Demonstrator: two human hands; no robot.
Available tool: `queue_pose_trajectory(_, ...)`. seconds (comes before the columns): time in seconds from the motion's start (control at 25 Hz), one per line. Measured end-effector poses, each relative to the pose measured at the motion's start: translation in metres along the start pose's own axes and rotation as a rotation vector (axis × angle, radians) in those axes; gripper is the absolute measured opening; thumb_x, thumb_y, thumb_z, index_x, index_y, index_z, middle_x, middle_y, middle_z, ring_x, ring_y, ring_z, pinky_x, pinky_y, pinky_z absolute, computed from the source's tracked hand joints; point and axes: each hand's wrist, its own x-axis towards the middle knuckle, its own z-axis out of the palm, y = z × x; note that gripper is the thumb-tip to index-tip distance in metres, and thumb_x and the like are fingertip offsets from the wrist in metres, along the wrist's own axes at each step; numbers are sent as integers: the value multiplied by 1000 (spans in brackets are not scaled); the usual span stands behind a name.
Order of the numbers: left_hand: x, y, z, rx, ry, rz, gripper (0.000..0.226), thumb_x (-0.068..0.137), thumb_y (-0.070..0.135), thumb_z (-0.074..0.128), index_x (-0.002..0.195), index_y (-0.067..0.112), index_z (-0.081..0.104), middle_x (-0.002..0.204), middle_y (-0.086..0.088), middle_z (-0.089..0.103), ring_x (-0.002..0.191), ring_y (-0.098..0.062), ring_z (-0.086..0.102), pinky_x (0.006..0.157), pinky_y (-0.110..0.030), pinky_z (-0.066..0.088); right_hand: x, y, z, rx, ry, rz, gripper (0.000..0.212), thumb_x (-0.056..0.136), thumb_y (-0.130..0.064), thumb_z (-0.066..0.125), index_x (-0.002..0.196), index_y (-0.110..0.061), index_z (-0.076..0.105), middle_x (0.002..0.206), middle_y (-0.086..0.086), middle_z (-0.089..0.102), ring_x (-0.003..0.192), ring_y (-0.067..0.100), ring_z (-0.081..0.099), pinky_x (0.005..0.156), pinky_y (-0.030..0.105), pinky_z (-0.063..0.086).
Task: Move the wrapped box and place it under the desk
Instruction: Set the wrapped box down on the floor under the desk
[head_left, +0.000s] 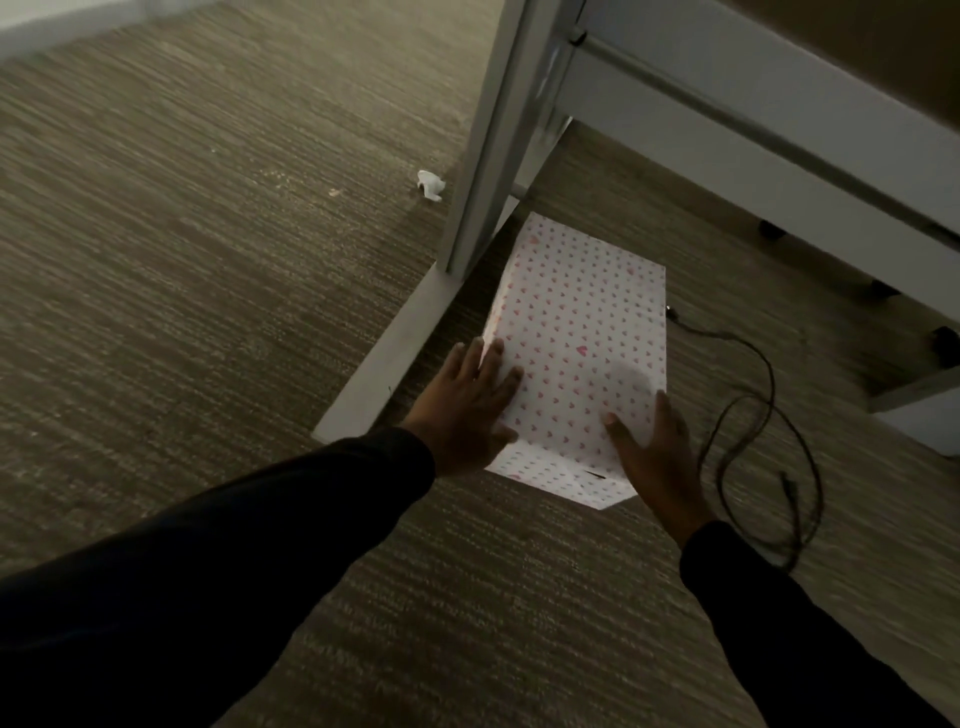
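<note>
The wrapped box, in white paper with small pink hearts, lies flat on the carpet beside the desk's grey leg, its far end under the desk frame. My left hand rests on the box's near left corner, fingers spread over its top and side. My right hand presses against the near right corner, thumb on top. Both hands touch the box with flat, spread fingers rather than a closed grip.
The desk's foot bar runs along the floor left of the box. A black cable loops on the carpet to the right. A crumpled white scrap lies left of the leg. Another grey desk foot stands at far right.
</note>
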Motion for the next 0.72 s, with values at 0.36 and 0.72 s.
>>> queue_pose_trajectory(0.36,3,-26,8,13,26,94,66,107,38,27,165,29,-4,174,-10,-8,160,-33,-7,130,-51,3,6,-16,27,4,-61,42,102,93,-63,59,164,-25,-2,170,13,5,150,42,27,115,60,38)
queue_pose_trajectory(0.72,18,-58,-9,112,-78,18,70,107,39,32,165,30,-7,174,-9,-11,160,-33,-7,130,-51,7,16,-48,44,9,-154,33,108,93,-63,57,163,-21,-13,170,19,-8,154,46,14,121,60,27)
